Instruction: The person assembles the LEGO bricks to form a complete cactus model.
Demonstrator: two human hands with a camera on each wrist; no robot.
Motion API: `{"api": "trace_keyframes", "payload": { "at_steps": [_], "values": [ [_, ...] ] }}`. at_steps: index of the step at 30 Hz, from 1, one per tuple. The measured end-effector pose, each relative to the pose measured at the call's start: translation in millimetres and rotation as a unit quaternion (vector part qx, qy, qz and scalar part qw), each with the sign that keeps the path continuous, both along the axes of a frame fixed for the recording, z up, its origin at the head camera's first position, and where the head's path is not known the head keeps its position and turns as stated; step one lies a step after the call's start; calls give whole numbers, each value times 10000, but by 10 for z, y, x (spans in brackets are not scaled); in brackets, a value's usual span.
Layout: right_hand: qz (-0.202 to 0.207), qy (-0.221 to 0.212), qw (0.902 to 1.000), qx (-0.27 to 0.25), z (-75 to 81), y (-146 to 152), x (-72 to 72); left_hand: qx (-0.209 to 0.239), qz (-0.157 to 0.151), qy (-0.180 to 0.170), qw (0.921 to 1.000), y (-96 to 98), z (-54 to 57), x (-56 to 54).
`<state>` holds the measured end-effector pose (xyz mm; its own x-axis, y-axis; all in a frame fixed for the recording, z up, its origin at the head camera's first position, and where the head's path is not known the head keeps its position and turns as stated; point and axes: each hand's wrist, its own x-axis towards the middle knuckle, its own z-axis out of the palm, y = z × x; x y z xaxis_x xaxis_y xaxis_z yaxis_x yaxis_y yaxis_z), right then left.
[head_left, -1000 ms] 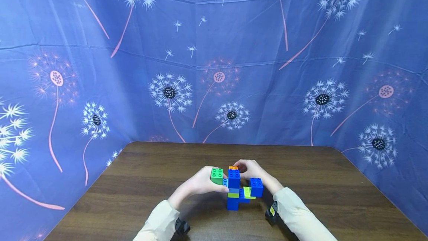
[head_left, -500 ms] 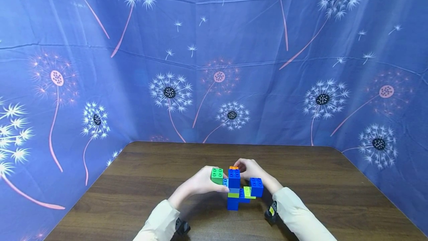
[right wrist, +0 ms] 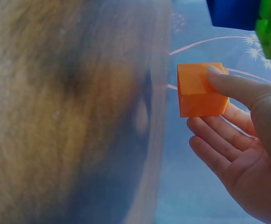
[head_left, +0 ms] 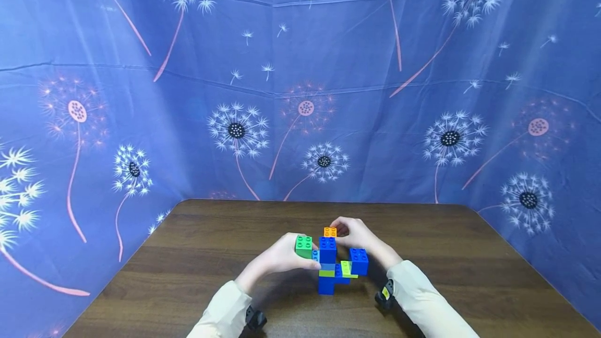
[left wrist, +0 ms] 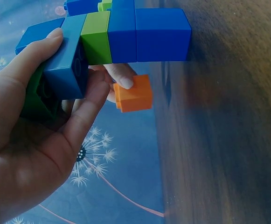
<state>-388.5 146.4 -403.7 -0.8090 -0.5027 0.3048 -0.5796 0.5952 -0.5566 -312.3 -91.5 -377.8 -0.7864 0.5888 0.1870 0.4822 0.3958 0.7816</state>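
My left hand (head_left: 284, 254) grips a toy building-brick model by its lighter blue brick (left wrist: 66, 58), thumb on the near side. A green brick (head_left: 303, 248) sticks out at the model's left, and a tall blue brick (head_left: 327, 250) tops its middle. At its right a lime brick (head_left: 346, 269) bears another blue brick (head_left: 359, 261). The lowest blue brick (head_left: 326, 287) is at the front. Behind the model, my right hand (head_left: 356, 236) pinches an orange brick (right wrist: 201, 91) between thumb and fingers. In the left wrist view, a gap shows between the orange brick and the model.
A dark brown wooden table (head_left: 197, 275) lies under both hands. Blue cloth (head_left: 375, 40) with a dandelion print hangs behind it and along the sides. Black cameras are strapped to the wrists, below pale sleeves (head_left: 418, 291).
My right hand has drawn the orange brick upward and back from behind the tall blue brick, so more of it shows. My left hand and the model hold nearly still.
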Motion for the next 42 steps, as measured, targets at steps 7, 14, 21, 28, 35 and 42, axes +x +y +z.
{"api": "trace_keyframes", "payload": {
  "at_steps": [7,14,21,28,35,42],
  "values": [
    [-175,-147,9995,-210,84,26,34,-8,74,-21,10000,3,3,1],
    [-78,-153,9993,-338,139,66,92,-31,83,69,9999,0,11,11],
    [-71,-140,9989,-441,203,86,159,-40,96,97,9999,0,1,9],
    [-20,82,9990,-435,254,84,194,-26,94,53,9999,-3,-1,2],
    [150,182,9983,-532,349,52,275,-77,100,124,9998,4,-11,-6],
    [246,308,9977,-552,433,23,350,-63,123,103,9999,9,7,11]
  ]
}}
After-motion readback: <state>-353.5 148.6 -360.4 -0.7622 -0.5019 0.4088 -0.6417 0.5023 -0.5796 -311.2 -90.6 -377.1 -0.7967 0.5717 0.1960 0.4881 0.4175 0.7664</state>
